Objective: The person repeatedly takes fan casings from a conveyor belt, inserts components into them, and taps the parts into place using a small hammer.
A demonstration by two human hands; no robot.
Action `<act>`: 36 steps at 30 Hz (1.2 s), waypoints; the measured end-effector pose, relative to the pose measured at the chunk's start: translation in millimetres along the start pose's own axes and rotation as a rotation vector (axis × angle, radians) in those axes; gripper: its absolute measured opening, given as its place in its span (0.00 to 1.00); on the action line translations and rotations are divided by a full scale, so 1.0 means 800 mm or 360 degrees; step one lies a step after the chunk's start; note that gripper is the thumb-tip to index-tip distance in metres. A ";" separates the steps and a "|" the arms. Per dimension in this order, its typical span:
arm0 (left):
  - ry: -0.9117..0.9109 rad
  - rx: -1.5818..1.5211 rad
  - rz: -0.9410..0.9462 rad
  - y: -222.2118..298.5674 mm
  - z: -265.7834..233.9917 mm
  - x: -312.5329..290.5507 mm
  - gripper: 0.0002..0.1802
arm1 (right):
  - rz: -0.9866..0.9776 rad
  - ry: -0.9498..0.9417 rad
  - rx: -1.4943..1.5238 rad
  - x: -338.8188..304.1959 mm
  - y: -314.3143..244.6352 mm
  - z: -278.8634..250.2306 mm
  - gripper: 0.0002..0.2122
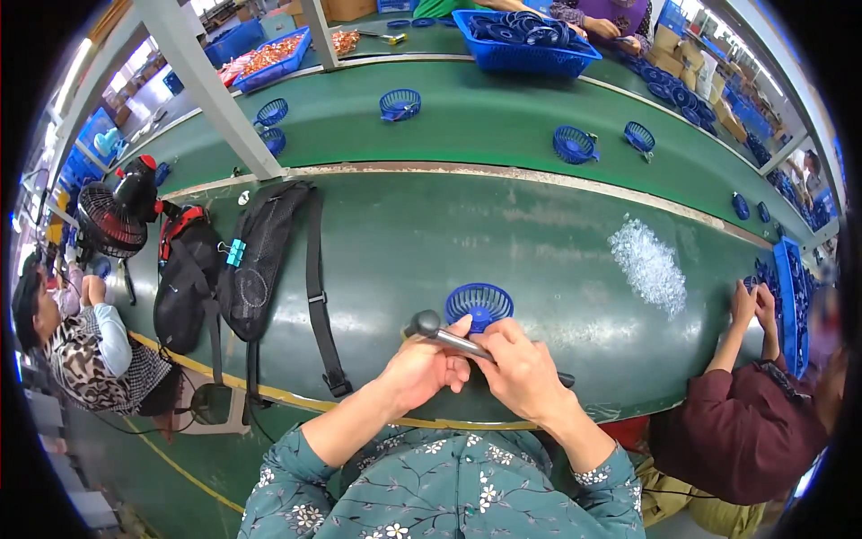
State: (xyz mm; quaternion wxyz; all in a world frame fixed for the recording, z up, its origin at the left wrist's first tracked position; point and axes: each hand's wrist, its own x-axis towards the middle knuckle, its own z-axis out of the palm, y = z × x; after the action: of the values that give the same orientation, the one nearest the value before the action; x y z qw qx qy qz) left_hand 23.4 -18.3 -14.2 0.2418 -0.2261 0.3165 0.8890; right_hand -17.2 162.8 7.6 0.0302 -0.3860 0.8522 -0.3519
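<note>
Two hands at a blue fan guard on the green bench

Two bare hands meet at the near edge of the green work surface (431, 242), just left of its middle. The left hand (422, 366) is closed around the grey metal shaft of a small hammer with a dark rounded head (426, 323); the head points left and far, and the dark end of the handle shows to the right of the right hand. The right hand (525, 373) is curled, its fingers (476, 352) bent over the same shaft; what else it grips cannot be told. The round blue plastic fan guard with radial ribs (479, 304) lies flat on the surface just beyond both hands, touching or nearly touching the fingertips.

Surroundings:
- Left of the hands, a black fabric bag with a long strap (260, 260) lies on the surface, with a blue binder clip (234, 252) at its edge.
- Right and farther off, a heap of small clear plastic pieces (648, 262) lies well apart from the guard.
- On the far green conveyor belt (503, 112), several more blue guards are spread out; one (575, 144) lies right of centre.
- At the far edge, a blue plastic crate (530, 56) is filled with guards.
- At the right, another person's hands (754, 305) reach onto the surface
</note>
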 end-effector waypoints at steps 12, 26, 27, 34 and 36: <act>0.0141 0.2516 0.2159 -0.021 0.016 -0.003 0.23 | 0.1087 0.0271 0.1664 0.033 0.048 -0.027 0.08; 0.0299 0.2942 0.2046 -0.029 0.019 0.032 0.20 | 0.0909 0.0341 0.0188 -0.010 0.073 -0.051 0.13; 0.0301 0.2936 0.2072 -0.029 0.016 0.032 0.20 | 0.1051 0.0316 0.0240 -0.012 0.059 -0.059 0.13; 0.0366 0.2877 0.2144 -0.032 0.017 0.034 0.19 | 0.0267 0.0694 -0.0299 -0.059 0.052 -0.024 0.11; 0.0351 0.2885 0.2113 -0.030 0.018 0.029 0.20 | 0.0640 0.0353 -0.0425 -0.070 0.064 -0.020 0.09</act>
State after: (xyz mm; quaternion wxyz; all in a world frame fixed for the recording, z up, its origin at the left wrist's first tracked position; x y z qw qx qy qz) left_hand 15.3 14.1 -27.9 -0.2329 0.1684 0.9221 0.2591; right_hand -15.5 233.0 -24.5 -0.0452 -0.1686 0.9488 -0.2634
